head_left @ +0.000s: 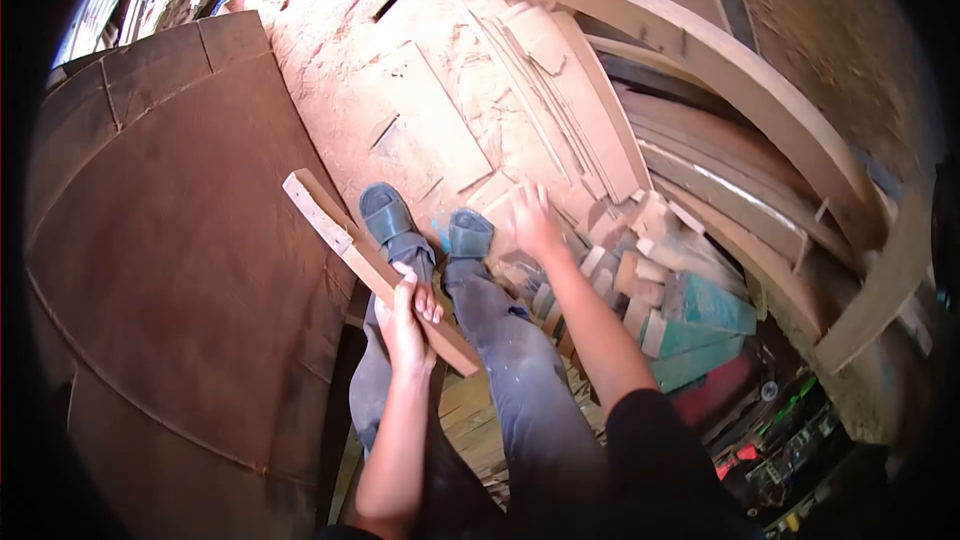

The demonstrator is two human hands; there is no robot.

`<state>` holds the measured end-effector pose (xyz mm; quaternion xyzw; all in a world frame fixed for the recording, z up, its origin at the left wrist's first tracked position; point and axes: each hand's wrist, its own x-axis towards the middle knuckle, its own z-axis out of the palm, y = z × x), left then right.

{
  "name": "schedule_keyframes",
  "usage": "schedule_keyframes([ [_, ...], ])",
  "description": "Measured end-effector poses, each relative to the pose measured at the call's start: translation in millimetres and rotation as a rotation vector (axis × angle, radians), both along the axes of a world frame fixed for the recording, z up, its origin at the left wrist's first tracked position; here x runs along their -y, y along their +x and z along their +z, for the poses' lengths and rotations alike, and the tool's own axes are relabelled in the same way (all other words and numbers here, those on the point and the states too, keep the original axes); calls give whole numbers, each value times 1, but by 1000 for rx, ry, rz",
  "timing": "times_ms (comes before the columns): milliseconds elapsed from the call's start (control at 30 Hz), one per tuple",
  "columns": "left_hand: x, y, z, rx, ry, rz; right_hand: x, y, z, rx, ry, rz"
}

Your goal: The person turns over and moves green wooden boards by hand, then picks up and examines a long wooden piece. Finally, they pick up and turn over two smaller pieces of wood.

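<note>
My left hand is wrapped round a long wooden piece, which slants across in front of my legs. One end of the piece, at the upper left, has a rough, pale edge. To the right, my right hand is raised over the dusty floor, apart from the wooden piece; its fingers are blurred and look spread, with nothing seen in them. Below and right of that hand lies a pile of wooden offcuts, some with green faces.
A large brown panel fills the left side. Flat boards lie on the dusty floor ahead. Curved wooden pieces and long planks stand at the right. Tools and coloured items sit at the lower right.
</note>
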<state>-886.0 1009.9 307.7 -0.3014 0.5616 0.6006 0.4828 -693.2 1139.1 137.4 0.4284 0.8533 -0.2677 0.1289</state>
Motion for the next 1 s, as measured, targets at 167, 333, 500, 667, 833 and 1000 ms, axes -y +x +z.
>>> schedule_keyframes([
  [167,-8,-32,-19,7,-6,14,-158,-96,-80,-97,415,137],
  [333,-12,-46,-18,47,-35,-53,-245,-155,-82,337,549,168],
  [500,-6,-62,-19,2,-39,-130,-254,-143,-86,384,387,186],
  [667,0,-68,-22,16,-47,-67,-225,-141,-78,224,381,267],
  [833,-2,-70,-19,33,-23,-41,-198,-129,-70,-186,296,44],
  [1000,-2,-63,-17,50,-27,-22,-208,-100,-86,-200,295,-135],
])
